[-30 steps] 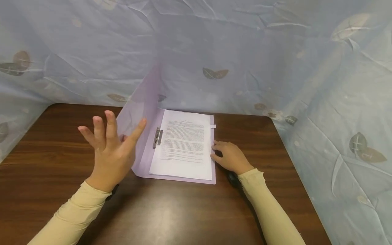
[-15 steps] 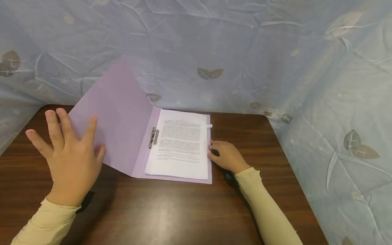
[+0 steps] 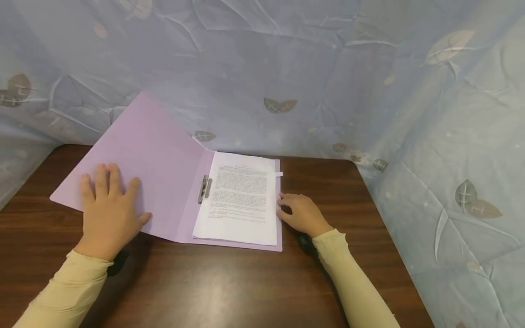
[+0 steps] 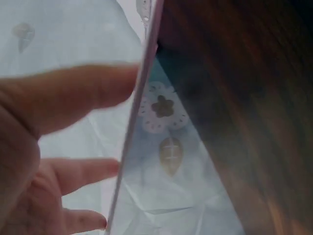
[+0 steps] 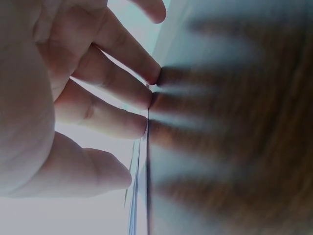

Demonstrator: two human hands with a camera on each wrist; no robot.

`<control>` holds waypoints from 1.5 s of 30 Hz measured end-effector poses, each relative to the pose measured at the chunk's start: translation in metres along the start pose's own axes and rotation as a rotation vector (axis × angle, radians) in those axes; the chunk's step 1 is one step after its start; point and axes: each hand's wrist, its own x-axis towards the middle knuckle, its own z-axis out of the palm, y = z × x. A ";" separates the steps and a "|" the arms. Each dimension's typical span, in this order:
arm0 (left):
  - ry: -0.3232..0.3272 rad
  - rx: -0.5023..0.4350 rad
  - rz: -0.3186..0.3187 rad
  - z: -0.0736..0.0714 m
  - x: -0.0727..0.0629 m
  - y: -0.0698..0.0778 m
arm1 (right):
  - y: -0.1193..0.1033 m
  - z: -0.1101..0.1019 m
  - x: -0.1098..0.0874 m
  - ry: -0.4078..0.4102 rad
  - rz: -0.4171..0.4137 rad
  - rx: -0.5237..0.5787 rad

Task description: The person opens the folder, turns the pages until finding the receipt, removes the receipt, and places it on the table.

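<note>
Leaf-printed cloth (image 3: 229,68) hangs beyond my fingertips, with a dark wood table (image 3: 213,284) beneath them. My left hand (image 3: 108,218) — fingers straight and spread wide — touches the tilted cover (image 3: 151,159) of the purple folder (image 3: 193,202), which stretches from those fingers to my right hand (image 3: 303,214). That one holds nothing, its nearly straight fingers parted at the folder's edge. Between both sets of fingers sit the paper (image 3: 238,200) and clip (image 3: 203,189)

Print (image 3: 239,184) on the pages (image 3: 238,231) — illegibly small — and both sleeves (image 3: 65,289) (image 3: 354,280), cut off by the head view's bottom
</note>
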 end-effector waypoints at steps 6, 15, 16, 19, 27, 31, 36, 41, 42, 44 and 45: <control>-0.227 -0.018 0.015 0.013 0.004 -0.005 | 0.004 0.003 0.000 0.009 0.040 -0.006; -0.544 -0.070 -0.029 0.033 0.008 -0.002 | 0.015 0.000 0.001 0.012 0.085 -0.027; -0.560 -0.079 -0.025 0.035 0.008 -0.002 | 0.016 -0.001 0.001 0.015 0.087 -0.029; -0.610 -0.126 -0.015 0.039 0.008 -0.001 | 0.018 -0.002 0.003 0.028 0.103 -0.028; -0.678 -0.220 0.020 0.050 0.014 0.000 | 0.020 -0.006 0.005 0.020 0.175 -0.003; -0.673 -0.244 0.040 0.054 0.018 -0.002 | 0.021 -0.009 0.003 0.023 0.210 0.009; -0.666 -0.249 0.073 0.054 0.021 -0.002 | 0.024 -0.012 -0.004 0.023 0.262 0.022; -0.632 -0.256 0.082 0.055 0.022 -0.004 | 0.027 -0.013 -0.012 0.024 0.266 0.001; -0.620 -0.263 0.078 0.055 0.022 -0.004 | 0.028 -0.014 -0.013 0.025 0.268 0.004; -0.596 -0.275 0.072 0.056 0.022 -0.005 | 0.030 -0.015 -0.016 0.025 0.271 0.010; -0.584 -0.277 0.071 0.056 0.022 -0.006 | 0.031 -0.015 -0.018 0.025 0.268 0.011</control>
